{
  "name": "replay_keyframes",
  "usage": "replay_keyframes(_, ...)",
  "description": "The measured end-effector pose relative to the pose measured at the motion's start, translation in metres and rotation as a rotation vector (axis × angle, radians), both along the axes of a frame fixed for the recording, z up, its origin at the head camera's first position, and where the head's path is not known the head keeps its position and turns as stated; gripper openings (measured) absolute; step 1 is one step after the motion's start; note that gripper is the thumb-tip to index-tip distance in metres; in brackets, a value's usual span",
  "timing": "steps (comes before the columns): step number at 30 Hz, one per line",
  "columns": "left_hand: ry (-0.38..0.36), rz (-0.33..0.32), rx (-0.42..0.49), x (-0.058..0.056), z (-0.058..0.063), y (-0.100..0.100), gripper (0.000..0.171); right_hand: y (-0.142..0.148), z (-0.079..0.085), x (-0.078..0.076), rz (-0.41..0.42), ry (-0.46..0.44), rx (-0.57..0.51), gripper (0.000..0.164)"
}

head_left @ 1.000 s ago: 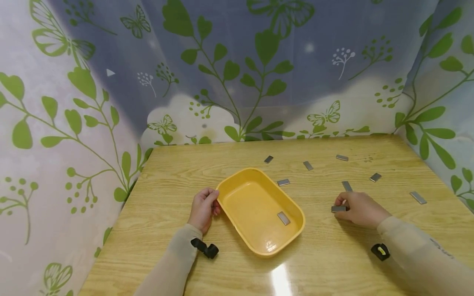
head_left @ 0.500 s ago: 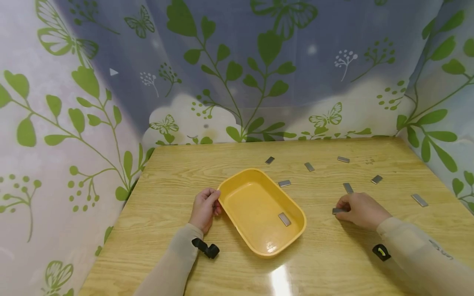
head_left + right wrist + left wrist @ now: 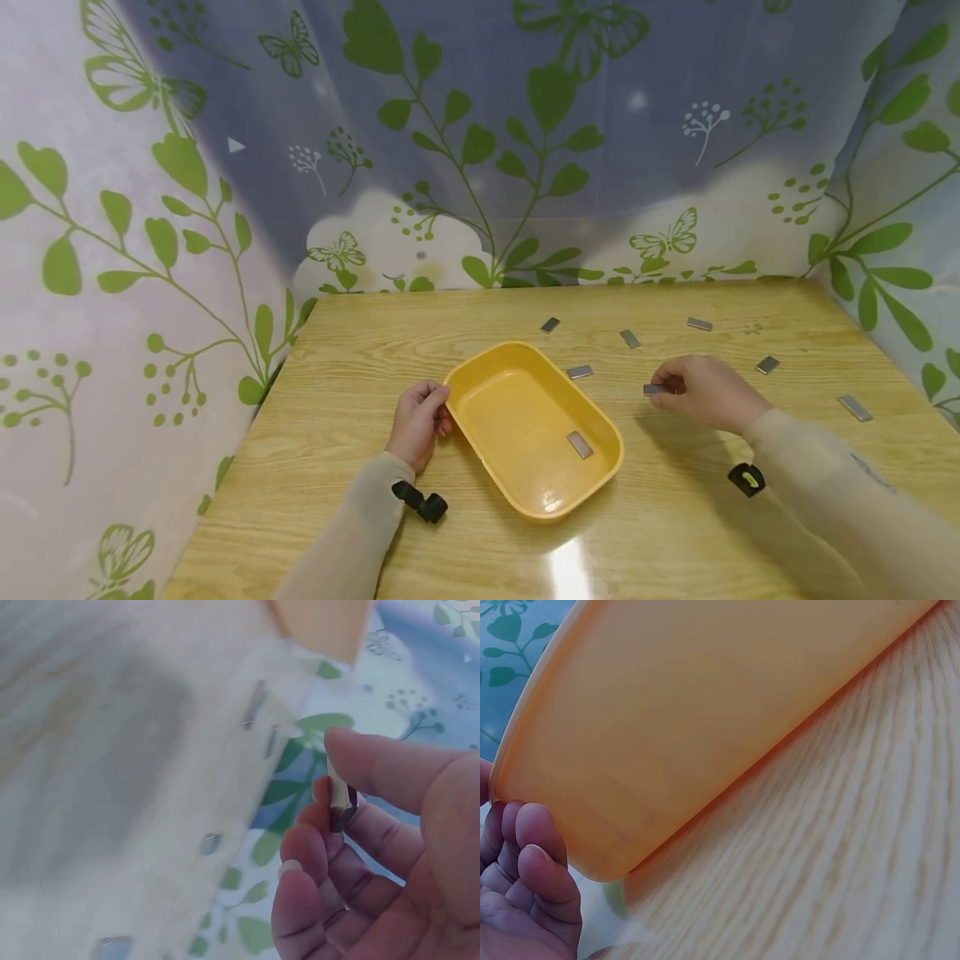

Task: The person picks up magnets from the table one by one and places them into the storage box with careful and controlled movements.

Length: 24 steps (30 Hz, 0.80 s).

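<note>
On the left of the head view, my left hand (image 3: 415,423) pinches the rim of a yellow plastic tray (image 3: 506,408) at its upper left corner. The left wrist view shows curled fingertips (image 3: 540,832) beside the tray's outer wall (image 3: 667,735). One small grey rectangular metal block (image 3: 580,444) lies inside the tray, near its right wall. To the right of the tray, my right hand (image 3: 708,392) holds a similar metal block (image 3: 651,389) between thumb and fingers, above the table. That held block (image 3: 342,804) shows edge-on in the right wrist view.
Several loose metal blocks lie on the wooden table (image 3: 360,350), including one block (image 3: 580,372) close to the tray's far right side and another block (image 3: 854,407) at the far right. A patterned cloth (image 3: 480,167) stands behind the table and along its sides.
My right hand has lifted the metal block off the table and moved it left and away from me, toward the tray. My left hand keeps its hold on the rim.
</note>
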State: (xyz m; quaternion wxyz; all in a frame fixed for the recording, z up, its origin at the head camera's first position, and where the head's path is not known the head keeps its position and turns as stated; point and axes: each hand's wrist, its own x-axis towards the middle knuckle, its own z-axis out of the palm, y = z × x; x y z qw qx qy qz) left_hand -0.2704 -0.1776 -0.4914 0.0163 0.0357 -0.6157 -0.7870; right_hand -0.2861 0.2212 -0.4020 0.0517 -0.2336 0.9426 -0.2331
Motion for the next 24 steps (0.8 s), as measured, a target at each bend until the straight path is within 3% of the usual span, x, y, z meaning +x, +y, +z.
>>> replay_keyframes(10, -0.002, 0.007, -0.002, 0.001, 0.0, 0.0, 0.019, -0.046, 0.031, -0.008, 0.065, -0.007, -0.032, 0.014)
replay_keyframes(24, 0.003, 0.006, 0.016, -0.001, -0.002, 0.0, 0.023, -0.126, 0.05, -0.021, 0.184, 0.051, -0.038, 0.013)
